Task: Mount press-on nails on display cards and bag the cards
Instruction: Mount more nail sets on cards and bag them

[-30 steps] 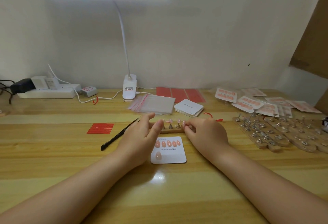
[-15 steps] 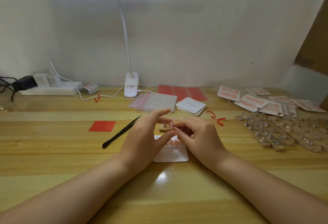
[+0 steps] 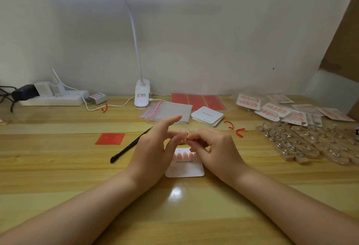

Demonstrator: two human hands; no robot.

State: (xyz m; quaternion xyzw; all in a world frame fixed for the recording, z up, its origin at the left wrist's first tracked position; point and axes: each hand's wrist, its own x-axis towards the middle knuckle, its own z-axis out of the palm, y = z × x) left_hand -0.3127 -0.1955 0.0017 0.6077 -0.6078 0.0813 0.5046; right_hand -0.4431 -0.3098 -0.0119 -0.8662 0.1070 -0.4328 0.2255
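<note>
Our right grip (image 3: 215, 147) pinches a small metal-stemmed nail (image 3: 186, 135) just above the display card (image 3: 184, 169), which lies flat on the counter (image 3: 58, 176); our left grip (image 3: 155, 147) stays wide, fingers straight, touching the nail. Beyond, bare wood separates us from tweezers (image 3: 130, 146), bags (image 3: 169, 111) and blank cards (image 3: 207, 116). Wooden nail stands (image 3: 303, 143) crowd the right edge.
</note>
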